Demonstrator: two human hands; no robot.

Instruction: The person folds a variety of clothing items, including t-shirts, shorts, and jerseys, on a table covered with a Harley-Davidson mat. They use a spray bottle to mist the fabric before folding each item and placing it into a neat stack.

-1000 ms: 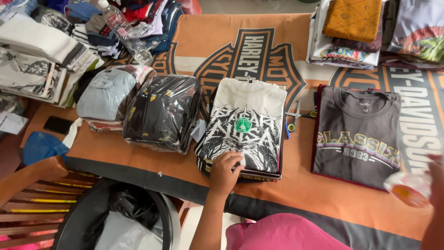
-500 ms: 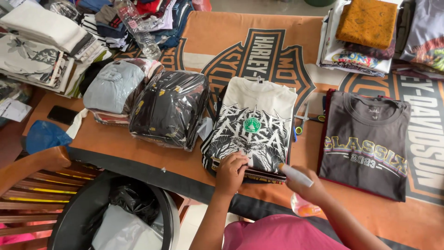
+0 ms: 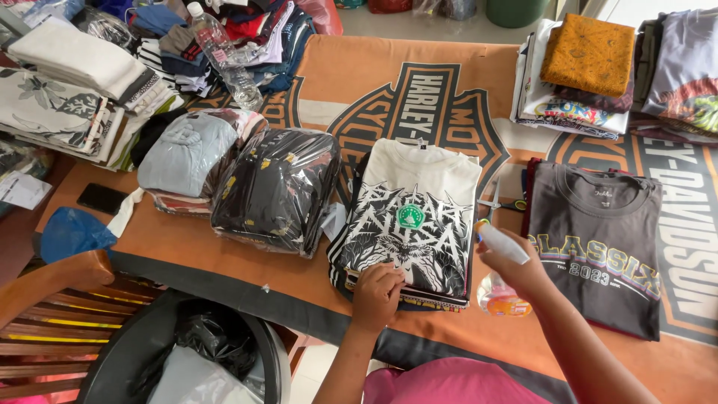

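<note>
The right hand (image 3: 520, 271) has come up over the folded white shirt (image 3: 411, 217), fingers closed around a spray bottle (image 3: 499, 277). The left hand (image 3: 376, 293) presses the shirt's near edge, fingers curled.

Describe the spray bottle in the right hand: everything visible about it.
The spray bottle is small, with a clear body holding orange-pink liquid and a white nozzle head. It looks like plastic. The right hand grips it around the neck, nozzle tilted up and to the left, toward the cream shirt. Its base hangs just above the orange cloth, between that shirt's stack and the grey shirt. The hand hides its trigger.
</note>
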